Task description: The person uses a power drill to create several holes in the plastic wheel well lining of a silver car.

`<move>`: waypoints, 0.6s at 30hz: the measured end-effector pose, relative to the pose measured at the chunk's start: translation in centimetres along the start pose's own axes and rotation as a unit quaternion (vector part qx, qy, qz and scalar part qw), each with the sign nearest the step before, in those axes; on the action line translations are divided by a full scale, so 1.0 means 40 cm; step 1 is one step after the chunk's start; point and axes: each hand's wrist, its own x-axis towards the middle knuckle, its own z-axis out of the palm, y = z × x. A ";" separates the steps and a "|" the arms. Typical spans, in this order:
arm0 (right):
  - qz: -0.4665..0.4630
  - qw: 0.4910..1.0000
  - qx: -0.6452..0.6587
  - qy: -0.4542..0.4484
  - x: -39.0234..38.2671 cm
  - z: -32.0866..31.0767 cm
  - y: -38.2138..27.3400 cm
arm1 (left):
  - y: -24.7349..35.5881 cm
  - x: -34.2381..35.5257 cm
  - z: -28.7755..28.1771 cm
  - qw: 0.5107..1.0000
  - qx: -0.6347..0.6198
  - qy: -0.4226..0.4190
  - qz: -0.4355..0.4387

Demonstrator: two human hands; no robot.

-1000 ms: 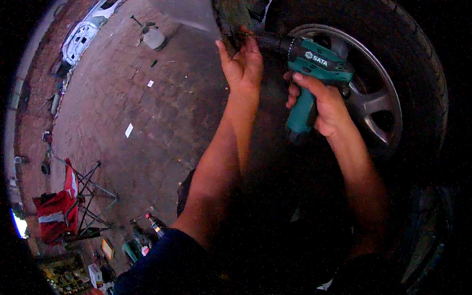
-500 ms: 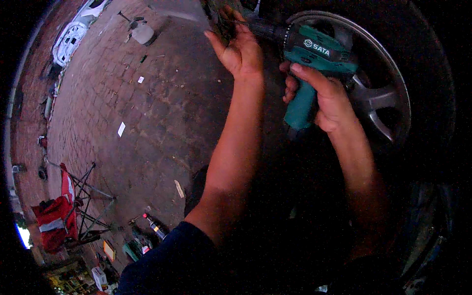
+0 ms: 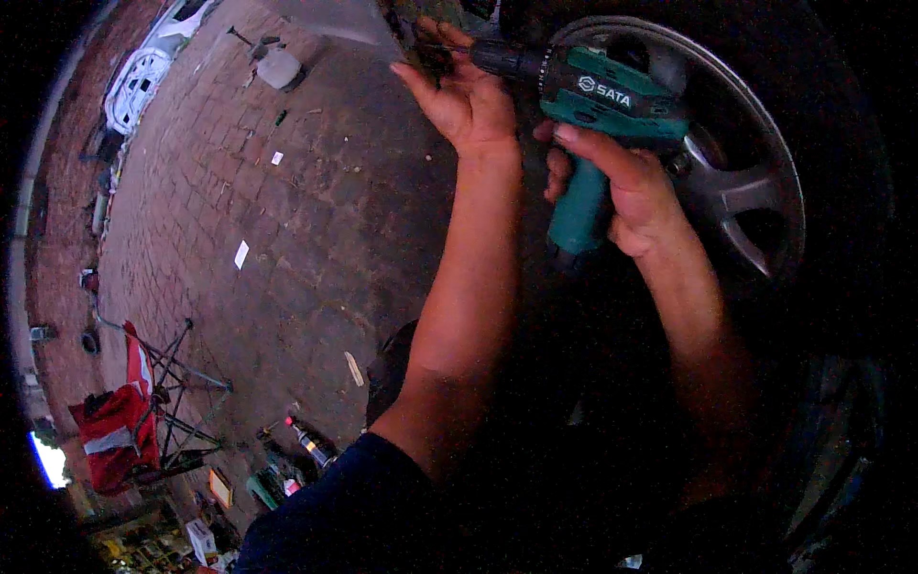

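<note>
My right hand (image 3: 622, 187) is wrapped round the handle of a green and black cordless drill (image 3: 617, 91), with a finger near its trigger. The drill's dark chuck (image 3: 507, 59) points left, toward a dark, dirty panel edge (image 3: 432, 59) beside the wheel. My left hand (image 3: 473, 105) is raised at that edge, palm toward me. Its thumb sticks out on the near side and its fingers reach up around the dark panel, partly hidden. The drill's tip is lost in shadow near my left fingers. A car wheel (image 3: 755, 187) with silver spokes stands right behind the drill.
Brick paving (image 3: 316, 210) spreads to the left. A red folding chair (image 3: 124, 430) stands at lower left, near a bottle (image 3: 311, 442) and scattered tools. A pressure sprayer (image 3: 277, 67) sits at the far left, and a white car part (image 3: 139, 86) lies beyond it.
The drill and my right hand have shifted slightly left, so the chuck is nearer my left hand. My left hand stays at the panel edge. The view has moved a little.
</note>
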 end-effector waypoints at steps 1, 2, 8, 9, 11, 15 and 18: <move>0.002 1.000 0.001 0.004 -0.001 0.000 0.000 | -0.002 -0.003 -0.001 1.000 0.026 0.000 0.002; 0.004 1.000 0.003 0.008 -0.002 0.000 0.001 | -0.004 -0.006 0.000 0.999 0.052 0.001 0.004; 0.003 1.000 0.006 -0.001 0.003 0.005 0.003 | -0.007 -0.009 0.002 0.996 0.089 0.012 0.005; 0.003 1.000 0.006 0.000 0.003 0.003 0.001 | -0.017 -0.023 0.003 0.996 0.089 0.012 0.005; 0.010 1.000 0.022 0.003 0.006 -0.005 0.005 | -0.027 -0.069 0.018 0.984 0.179 0.012 -0.006; 0.003 1.000 0.021 0.013 -0.002 -0.005 0.004 | -0.013 -0.100 0.010 0.976 0.054 0.191 -0.089; 0.008 1.000 0.023 0.018 0.000 0.009 -0.010 | 0.005 -0.074 0.024 0.991 0.057 0.083 -0.083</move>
